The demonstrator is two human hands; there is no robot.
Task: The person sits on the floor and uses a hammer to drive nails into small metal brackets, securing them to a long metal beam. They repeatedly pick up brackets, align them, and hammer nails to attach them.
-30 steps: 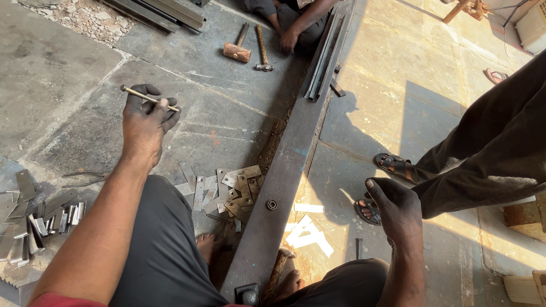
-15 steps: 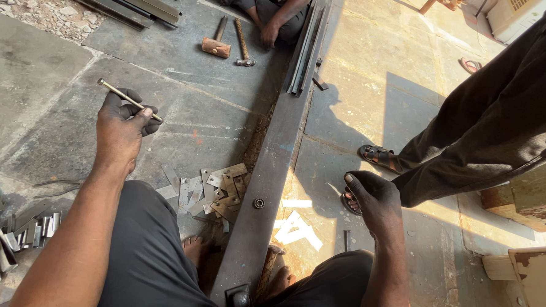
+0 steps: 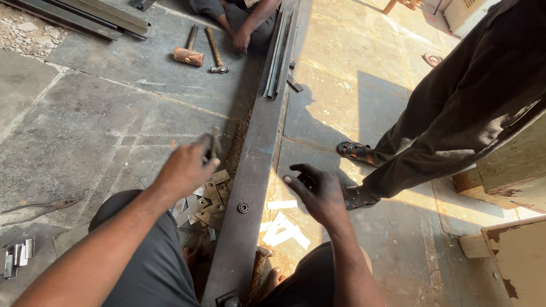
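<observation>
Seated worker's left hand [image 3: 185, 167] closed around a thin metal rod [image 3: 214, 146] above scattered small metal plates [image 3: 208, 200], right hand [image 3: 320, 192] open over a long steel bar [image 3: 252, 171] between the knees, two hammers [image 3: 201, 50] beyond, bystander's sandalled feet [image 3: 357, 174] close right, pliers [image 3: 37, 208] left

The long bar [image 3: 247, 177] lies between my left hand [image 3: 183, 168] and right hand [image 3: 320, 192]. Small plates [image 3: 206, 203] lie under my left fingers [image 3: 204, 145]. Two hammers [image 3: 201, 51] lie far ahead, pliers [image 3: 37, 207] far left.
</observation>
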